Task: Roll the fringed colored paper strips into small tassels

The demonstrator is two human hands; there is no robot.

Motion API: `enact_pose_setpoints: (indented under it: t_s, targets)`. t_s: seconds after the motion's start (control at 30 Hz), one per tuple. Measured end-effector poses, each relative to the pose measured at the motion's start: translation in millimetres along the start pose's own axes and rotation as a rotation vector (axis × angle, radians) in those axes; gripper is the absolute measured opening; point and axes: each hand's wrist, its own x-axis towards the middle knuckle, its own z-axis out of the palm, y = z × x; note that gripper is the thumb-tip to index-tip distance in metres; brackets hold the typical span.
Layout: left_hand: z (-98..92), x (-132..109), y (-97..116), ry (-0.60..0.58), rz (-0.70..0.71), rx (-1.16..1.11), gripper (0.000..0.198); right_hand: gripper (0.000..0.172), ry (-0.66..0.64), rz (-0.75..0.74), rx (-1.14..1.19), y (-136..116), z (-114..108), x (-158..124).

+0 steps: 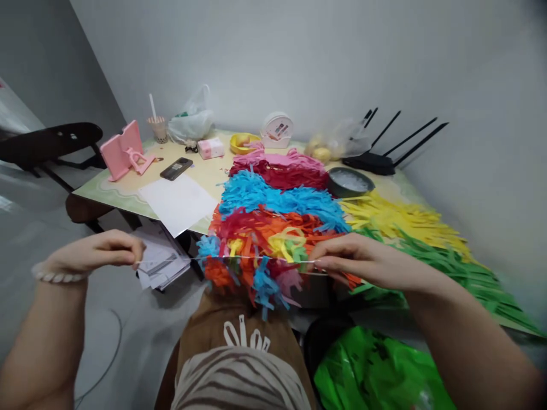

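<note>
A thin white string [171, 261] runs nearly level between my two hands, over my lap. My left hand [113, 249] pinches one end at the left, a white beaded bracelet [60, 276] on its wrist. On the right, my right hand [359, 259] pinches the string between thumb and fingers. Short paper tassels hang along it, among them a blue tassel [267, 279] and a yellow tassel [287, 244]. Right behind lie fringed paper strips: orange fringe [316, 223], blue fringe [277, 193], dark red fringe [282, 175] and pink fringe [294, 161].
Yellow fringe [401, 219] and green fringe [461, 273] cover the table's right side. Farther back stand a dark bowl [350, 181], a black router [370, 163], a phone [176, 168], a pink stand [123, 151] and a drink cup [158, 130]. A green bag [380, 370] sits below.
</note>
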Motion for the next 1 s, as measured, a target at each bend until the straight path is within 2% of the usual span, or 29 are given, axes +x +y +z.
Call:
enact_pose_setpoints:
  t_s: [0.1,0.17,0.23,0.27,0.3,0.33,0.4,0.43,0.5,0.57,0.63,0.67,0.73,0.77,0.8,0.83,0.9,0.93,1.0]
  targets:
    - [-0.2,-5.2,1.3,0.112,-0.088,-0.074,0.037,0.049,0.03,-0.005,0.095,1.1,-2.1,0.3]
    - [13.0,-4.4,9.1,0.231,-0.105,-0.153,0.037,0.047,0.079,-0.016,0.184,-2.9,1.5,6.6]
    - [40.6,-3.9,24.5,0.427,-0.048,-0.289,0.035,0.046,0.11,-0.024,0.326,-10.9,15.8,17.4]
    - [59.3,-3.8,34.4,0.53,-0.006,-0.358,0.033,0.046,0.092,-0.019,0.422,-15.5,28.0,24.1]
    - [80.5,-3.3,44.6,0.575,0.032,-0.404,0.032,0.047,0.042,-0.005,0.527,-19.9,43.5,31.2]
    - [103.1,-1.7,54.3,0.543,0.06,-0.413,0.031,0.049,-0.037,0.024,0.641,-23.7,61.5,38.7]
    - [148.1,6.5,68.1,0.375,0.106,-0.354,0.031,0.054,-0.183,0.064,0.857,-28.4,99.6,53.3]
    - [168.4,12.8,71.1,0.328,0.137,-0.258,0.031,0.054,-0.194,0.066,0.956,-29.3,116.6,59.9]
    - [200.5,25.1,69.3,0.309,0.179,-0.013,0.03,0.051,-0.18,0.032,1.098,-29.2,139.5,71.1]
    - [218.1,29.9,62.3,0.244,0.168,0.218,0.032,0.044,-0.123,-0.028,1.124,-28.5,144.0,79.2]
    - [219.4,24.0,57.6,0.176,0.172,0.339,0.032,0.037,-0.089,-0.081,0.963,-29.0,133.0,84.9]
    - [214.1,18.7,57.5,0.213,0.196,0.351,0.03,0.033,-0.081,-0.108,0.817,-30.4,124.1,87.1]
    - [193.9,11.3,61.1,0.449,0.268,0.293,0.026,0.026,-0.112,-0.168,0.5,-35.7,104.6,89.8]
    - [180.7,12.1,63.5,0.597,0.303,0.24,0.026,0.024,-0.135,-0.208,0.367,-39.8,95.6,90.1]
    - [167.0,16.8,65.5,0.688,0.331,0.177,0.032,0.022,-0.153,-0.253,0.267,-44.6,87.4,89.5]
    - [153.9,25.1,66.4,0.638,0.377,0.108,0.043,0.022,-0.167,-0.293,0.195,-50.0,80.3,88.0]
    - [132.8,49.3,65.2,0.427,0.469,-0.043,0.061,0.023,-0.15,-0.347,0.105,-60.5,68.5,81.7]
    - [125.7,62.5,63.4,0.345,0.487,-0.089,0.062,0.024,-0.132,-0.357,0.083,-64.8,63.5,77.1]
    - [118.4,85.6,59.5,0.229,0.499,-0.102,0.048,0.025,-0.105,-0.343,0.084,-70.3,55.3,66.5]
